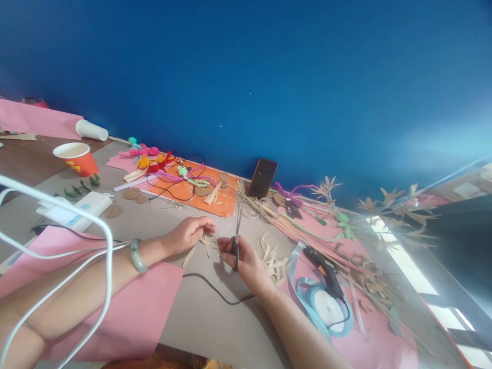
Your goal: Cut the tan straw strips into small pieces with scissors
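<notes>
Black-handled scissors (236,249) are in my right hand (244,260), with the blades pointing up and away from me. My left hand (191,233) is just to the left, its fingers bent and drawn together near the fingers of my right hand; whether it pinches anything is too small to tell. A green bangle (137,255) circles my left wrist. Pale dried strips (208,245) lie on the table below and between my hands. More curled strips (273,259) lie to the right of my right hand.
A phone (263,178) leans against the blue wall. An orange paper cup (80,160) stands at left, behind white cables (109,277). At right lie a glue gun (327,271), a blue ribbon roll (326,307) and dried stems. A black cord (219,293) crosses the table.
</notes>
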The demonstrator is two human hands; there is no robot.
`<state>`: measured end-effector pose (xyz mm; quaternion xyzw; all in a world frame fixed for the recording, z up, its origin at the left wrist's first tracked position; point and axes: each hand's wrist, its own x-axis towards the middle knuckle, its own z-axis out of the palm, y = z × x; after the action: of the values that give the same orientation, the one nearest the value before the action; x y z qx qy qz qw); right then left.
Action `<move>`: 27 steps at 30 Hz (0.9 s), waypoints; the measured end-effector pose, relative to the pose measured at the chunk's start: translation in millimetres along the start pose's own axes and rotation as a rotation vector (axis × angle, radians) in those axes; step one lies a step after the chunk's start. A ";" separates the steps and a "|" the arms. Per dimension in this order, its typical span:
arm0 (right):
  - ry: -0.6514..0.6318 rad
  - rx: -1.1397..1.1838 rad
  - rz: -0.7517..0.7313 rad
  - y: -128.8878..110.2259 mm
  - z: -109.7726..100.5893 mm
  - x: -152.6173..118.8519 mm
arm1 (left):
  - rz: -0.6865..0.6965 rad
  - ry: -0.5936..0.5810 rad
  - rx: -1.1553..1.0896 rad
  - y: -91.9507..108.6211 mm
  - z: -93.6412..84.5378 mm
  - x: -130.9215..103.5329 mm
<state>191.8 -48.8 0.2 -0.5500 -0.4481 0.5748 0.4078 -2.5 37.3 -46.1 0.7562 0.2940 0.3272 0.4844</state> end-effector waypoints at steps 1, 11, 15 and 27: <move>0.003 0.004 -0.001 0.2 0.0 0.0 | 0.000 -0.001 0.005 -0.4 -0.2 -0.1; 0.009 -0.016 0.023 -4.2 -1.2 -3.0 | -0.018 -0.065 0.018 2.2 -0.4 -1.6; -0.028 0.008 0.034 -0.6 2.3 -2.8 | -0.008 -0.102 0.028 6.5 -2.1 -2.4; -0.208 -0.023 0.014 -6.8 13.4 -16.1 | -0.015 -0.189 0.033 10.3 -1.3 -3.3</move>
<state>179.2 -63.4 11.0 -0.4952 -0.4905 0.6265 0.3488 -4.2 31.8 -36.8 0.7894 0.2578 0.2459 0.4999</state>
